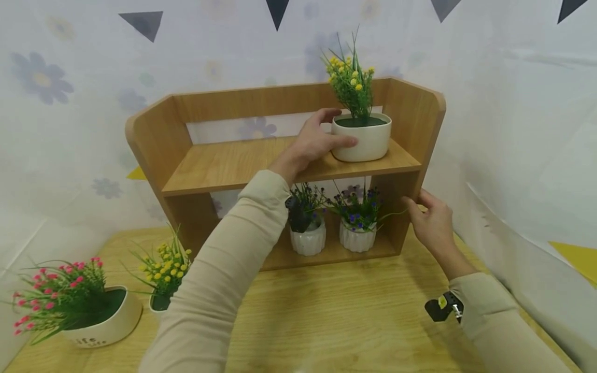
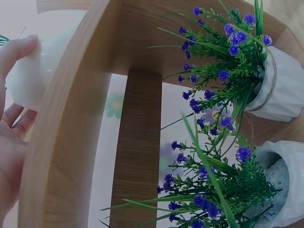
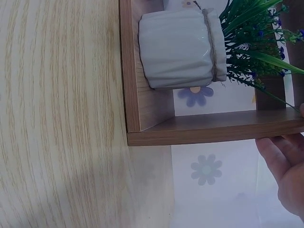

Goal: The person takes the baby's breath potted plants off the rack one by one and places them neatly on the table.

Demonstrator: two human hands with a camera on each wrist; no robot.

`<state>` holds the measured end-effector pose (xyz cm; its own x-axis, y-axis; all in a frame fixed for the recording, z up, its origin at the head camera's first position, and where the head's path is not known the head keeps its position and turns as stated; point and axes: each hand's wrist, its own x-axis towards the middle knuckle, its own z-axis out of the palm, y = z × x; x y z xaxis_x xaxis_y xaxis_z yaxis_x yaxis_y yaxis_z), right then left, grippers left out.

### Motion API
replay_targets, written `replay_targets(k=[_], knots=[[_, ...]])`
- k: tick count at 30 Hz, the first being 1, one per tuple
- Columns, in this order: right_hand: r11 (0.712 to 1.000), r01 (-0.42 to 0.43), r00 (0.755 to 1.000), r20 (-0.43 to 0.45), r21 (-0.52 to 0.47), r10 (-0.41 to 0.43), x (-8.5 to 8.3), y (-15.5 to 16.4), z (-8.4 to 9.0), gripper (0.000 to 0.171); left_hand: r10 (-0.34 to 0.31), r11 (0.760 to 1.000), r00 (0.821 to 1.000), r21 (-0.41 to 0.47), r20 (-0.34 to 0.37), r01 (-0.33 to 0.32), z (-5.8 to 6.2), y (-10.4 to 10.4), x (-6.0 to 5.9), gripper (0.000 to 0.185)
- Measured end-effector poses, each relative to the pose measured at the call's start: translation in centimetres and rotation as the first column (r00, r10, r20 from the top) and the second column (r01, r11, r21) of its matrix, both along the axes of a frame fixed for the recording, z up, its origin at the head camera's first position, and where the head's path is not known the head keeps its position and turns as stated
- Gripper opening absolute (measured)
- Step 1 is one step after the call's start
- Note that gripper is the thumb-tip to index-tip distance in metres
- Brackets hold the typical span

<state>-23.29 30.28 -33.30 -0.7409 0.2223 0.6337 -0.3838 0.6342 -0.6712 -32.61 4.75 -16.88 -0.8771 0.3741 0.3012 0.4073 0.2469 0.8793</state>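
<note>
A white oval pot [image 1: 366, 144] of artificial yellow flowers [image 1: 350, 83] stands at the right of the wooden shelf unit's upper board [image 1: 224, 160]. My left hand [image 1: 312, 141] grips its left side, thumb on the front wall and fingers reaching behind. In the left wrist view the same hand [image 2: 12, 161] lies against the pot [image 2: 45, 52], beyond the board's edge. Low on the unit's right side panel [image 1: 412, 129], my right hand [image 1: 434, 223] holds the front edge. The right wrist view shows that hand's fingers [image 3: 273, 159] on the panel's outer face.
Two white ribbed pots [image 1: 358, 238] with purple flowers stand on the lower board. On the table [image 1: 317, 321], at the left, are a white oval pot [image 1: 109, 324] of pink flowers and a second yellow-flowered plant [image 1: 165, 269], partly behind my left sleeve. Fabric walls [image 1: 527, 155] enclose the table.
</note>
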Motion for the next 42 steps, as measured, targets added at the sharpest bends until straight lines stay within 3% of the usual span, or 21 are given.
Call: replay_targets(k=[8,16,25,34,42], knots=[[1.0,-0.009,1.0,-0.015,-0.011,0.009,-0.3,0.1,0.3,0.024,0.016,1.0,1.0,0.015,-0.011,-0.016,0.8,-0.4,0.8,0.083],[1.0,-0.001,1.0,-0.006,-0.004,0.001,-0.5,0.5,0.2,0.025,0.024,0.999,0.999,0.032,0.021,-0.024,1.2,-1.0,1.5,0.085],[1.0,0.015,1.0,0.002,-0.011,-0.015,-1.4,1.4,0.6,0.024,-0.007,0.991,1.0,0.134,-0.001,0.007,1.5,-1.6,2.7,0.085],[0.999,0.049,0.999,-0.023,0.0,-0.049,-1.8,2.2,0.8,0.019,-0.067,0.984,0.998,0.164,-0.009,0.067,1.6,-3.3,3.9,0.084],[0.998,0.057,0.998,-0.009,-0.001,-0.057,-1.7,2.8,0.9,0.02,-0.067,0.985,0.997,0.155,-0.026,0.071,1.3,-4.0,5.2,0.083]])
